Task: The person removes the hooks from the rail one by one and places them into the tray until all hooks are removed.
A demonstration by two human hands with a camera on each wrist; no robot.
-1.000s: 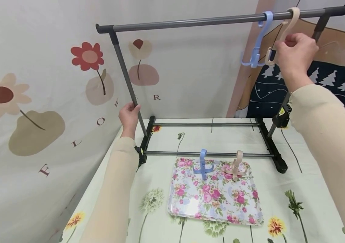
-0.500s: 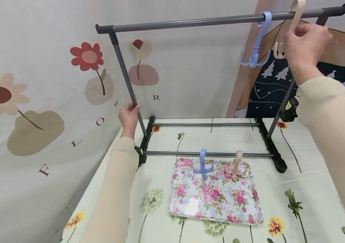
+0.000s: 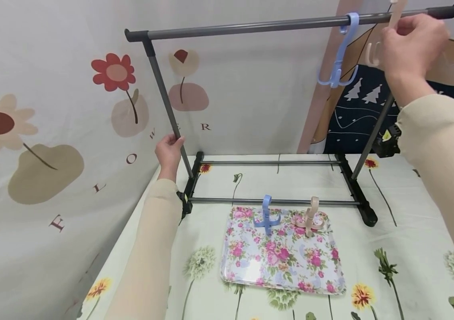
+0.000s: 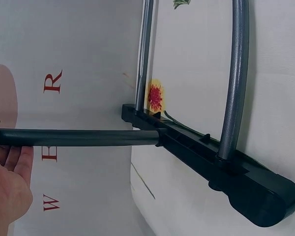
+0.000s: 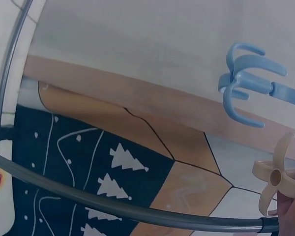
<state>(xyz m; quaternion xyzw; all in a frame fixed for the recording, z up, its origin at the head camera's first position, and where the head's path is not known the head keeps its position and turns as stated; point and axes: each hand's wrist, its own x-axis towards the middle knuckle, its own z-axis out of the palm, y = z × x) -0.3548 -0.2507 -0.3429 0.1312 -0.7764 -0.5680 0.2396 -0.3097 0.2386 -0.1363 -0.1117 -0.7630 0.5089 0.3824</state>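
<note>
My left hand (image 3: 169, 155) grips the left upright post (image 3: 162, 89) of a dark grey metal rack; the left wrist view shows the fingers (image 4: 12, 157) around the post. My right hand (image 3: 415, 53) pinches a beige multi-prong hanging hook (image 3: 396, 18) by its stem, up at the right end of the top bar (image 3: 243, 30). The top of this hook runs out of the head view. In the right wrist view its curved prongs (image 5: 276, 178) stick out beside the hand. A blue hook (image 3: 338, 66) of the same shape hangs on the bar just left of it.
A floral tray (image 3: 247, 271) lies on the flower-print tablecloth (image 3: 195, 293) in front of the rack. On it rest another blue hook (image 3: 267, 218) and another beige hook (image 3: 310, 218). A printed curtain (image 3: 251, 80) hangs close behind the rack.
My right hand has moved up and to the right, raising the beige hook from where it hung on the bar. The left hand keeps its place on the post.
</note>
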